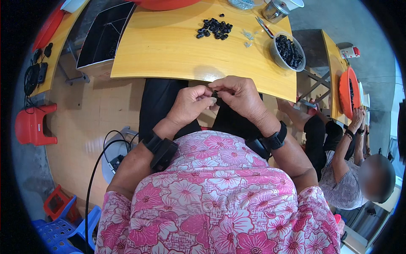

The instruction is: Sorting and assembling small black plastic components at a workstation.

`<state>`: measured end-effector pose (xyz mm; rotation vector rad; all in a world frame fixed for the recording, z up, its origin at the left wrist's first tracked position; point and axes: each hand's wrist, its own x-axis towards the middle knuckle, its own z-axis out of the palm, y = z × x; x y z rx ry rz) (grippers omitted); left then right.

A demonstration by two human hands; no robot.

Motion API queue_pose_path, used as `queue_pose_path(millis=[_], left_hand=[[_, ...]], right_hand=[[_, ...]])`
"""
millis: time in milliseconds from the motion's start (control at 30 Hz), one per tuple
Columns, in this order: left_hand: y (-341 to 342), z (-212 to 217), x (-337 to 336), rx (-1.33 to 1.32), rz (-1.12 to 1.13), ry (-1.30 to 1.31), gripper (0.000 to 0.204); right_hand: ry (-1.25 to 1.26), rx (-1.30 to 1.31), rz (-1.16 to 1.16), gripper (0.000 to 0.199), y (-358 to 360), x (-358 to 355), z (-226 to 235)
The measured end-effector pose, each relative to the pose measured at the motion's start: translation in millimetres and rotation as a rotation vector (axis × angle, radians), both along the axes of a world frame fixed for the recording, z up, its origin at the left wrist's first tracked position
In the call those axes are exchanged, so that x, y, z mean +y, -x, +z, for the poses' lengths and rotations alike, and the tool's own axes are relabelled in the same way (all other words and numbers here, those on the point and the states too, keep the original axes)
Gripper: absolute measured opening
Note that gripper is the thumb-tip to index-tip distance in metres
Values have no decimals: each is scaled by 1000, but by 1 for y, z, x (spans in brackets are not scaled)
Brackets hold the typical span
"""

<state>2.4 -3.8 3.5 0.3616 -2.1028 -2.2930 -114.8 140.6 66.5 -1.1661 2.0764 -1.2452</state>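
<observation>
My left hand (192,103) and my right hand (240,95) meet just off the near edge of the wooden table (165,51). Between their fingertips is a small black part (215,94), pinched from both sides and mostly covered by the fingers. Farther back on the table lies a loose pile of small black parts (216,28). To its right are several tiny clear or silvery pieces (248,34). A clear round bowl (303,64) of black parts stands at the table's right edge, with a slim pointed hand tool (264,27) beside it.
A metal canister (275,11) and a clear tub (243,3) stand at the far right. An open black-lined box (101,38) is left of the table. On the right, a person (344,178) works at another table near an orange basin (347,91). A cable (89,182) hangs at my left.
</observation>
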Motion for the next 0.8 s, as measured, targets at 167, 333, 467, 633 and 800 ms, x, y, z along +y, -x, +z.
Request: queue_pose_path(millis=[167,333,467,633,800], left_hand=[[2,7,2,-29,-22,47,17],[1,4,3,54,23,75,17],[2,4,1,33,26,-31,17],[3,4,2,18,15,1,19],[4,0,1,41,29,-27,20]], right_hand=[[-52,181,108,22,3,1,6],[-100,624,292,35,-6,-7,9],[-61,458,184,31,-3,-6,5],[27,287,94,23,-4,-7,1],[44,126,50,23,-5,-11,0]])
